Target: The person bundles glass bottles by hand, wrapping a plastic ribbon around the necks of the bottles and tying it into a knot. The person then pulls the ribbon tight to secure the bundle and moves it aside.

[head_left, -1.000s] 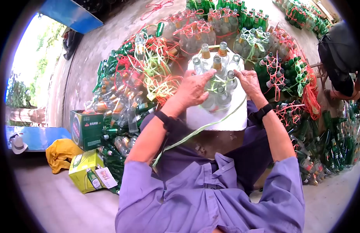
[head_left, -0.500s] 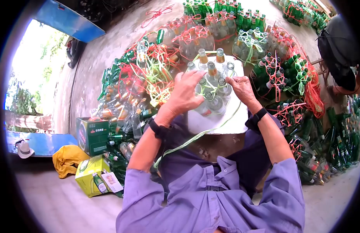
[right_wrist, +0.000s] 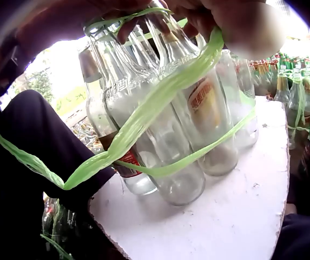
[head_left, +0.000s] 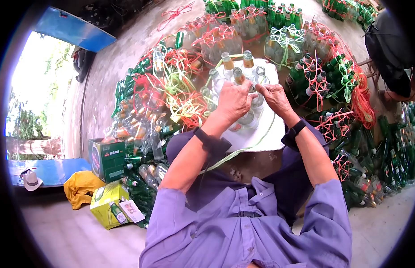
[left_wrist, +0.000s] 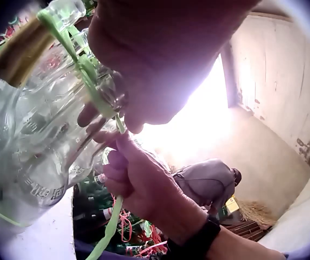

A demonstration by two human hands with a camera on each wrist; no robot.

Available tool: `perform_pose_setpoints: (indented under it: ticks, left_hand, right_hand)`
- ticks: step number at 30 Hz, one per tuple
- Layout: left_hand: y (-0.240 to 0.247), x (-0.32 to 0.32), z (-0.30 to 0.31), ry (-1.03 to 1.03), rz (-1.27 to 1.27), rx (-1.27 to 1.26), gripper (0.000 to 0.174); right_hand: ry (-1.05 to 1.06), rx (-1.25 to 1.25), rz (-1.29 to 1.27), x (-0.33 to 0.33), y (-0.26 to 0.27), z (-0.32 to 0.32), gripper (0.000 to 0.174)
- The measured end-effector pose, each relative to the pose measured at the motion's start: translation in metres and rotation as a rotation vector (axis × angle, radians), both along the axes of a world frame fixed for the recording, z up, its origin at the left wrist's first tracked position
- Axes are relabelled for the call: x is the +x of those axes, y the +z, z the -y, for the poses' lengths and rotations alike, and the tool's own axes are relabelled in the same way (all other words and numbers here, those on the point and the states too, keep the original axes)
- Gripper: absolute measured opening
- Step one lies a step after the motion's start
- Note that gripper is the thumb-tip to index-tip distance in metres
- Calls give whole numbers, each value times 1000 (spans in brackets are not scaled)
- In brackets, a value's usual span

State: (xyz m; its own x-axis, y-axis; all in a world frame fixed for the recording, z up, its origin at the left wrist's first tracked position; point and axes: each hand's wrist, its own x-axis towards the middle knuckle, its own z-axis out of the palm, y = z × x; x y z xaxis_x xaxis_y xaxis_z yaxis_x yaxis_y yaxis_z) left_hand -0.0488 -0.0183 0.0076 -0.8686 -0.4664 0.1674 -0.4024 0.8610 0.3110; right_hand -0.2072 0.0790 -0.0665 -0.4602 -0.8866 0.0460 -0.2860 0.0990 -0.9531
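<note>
Several clear glass bottles (right_wrist: 171, 135) stand bunched on a white board (right_wrist: 241, 211) between the person's knees. Light green plastic strap (right_wrist: 160, 103) circles the bunch low down and runs among the necks. The left hand (head_left: 234, 99), its fingers curled, is at a near bottle's neck; in the left wrist view its fingertips meet the strap there. Thumb and fingers of the right hand (head_left: 275, 99) pinch the strap right beside it. From the right fist (left_wrist: 130, 176) a loose length of strap (left_wrist: 109, 227) hangs down. The left hand covers some of the necks in the head view.
Loose bottles (head_left: 138, 120) and tangled red and green strap (head_left: 183, 85) lie to the left, near a green carton (head_left: 111, 158) and a yellow-green box (head_left: 107, 203). Tied bottle bundles (head_left: 221, 42) stand behind; green bottles (head_left: 391, 152) pile up right. Another person (left_wrist: 206, 181) bends over beyond.
The left hand, earlier spread above the necks, has moved right and curled in close to the right hand. The right hand stays by the front necks. The view has shifted slightly.
</note>
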Motion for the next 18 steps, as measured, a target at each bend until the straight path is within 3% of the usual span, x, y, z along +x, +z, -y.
perform_pose_setpoints:
  ticks: [2,18]
  left_hand:
    - [0,-2,-1,19,12,-20,34]
    - [4,-9,-2,65,-10,-115,32]
  right_hand:
    - [5,-17,-104,-3,-2,1,46]
    - [3,-71,51,6,-8,-5,32]
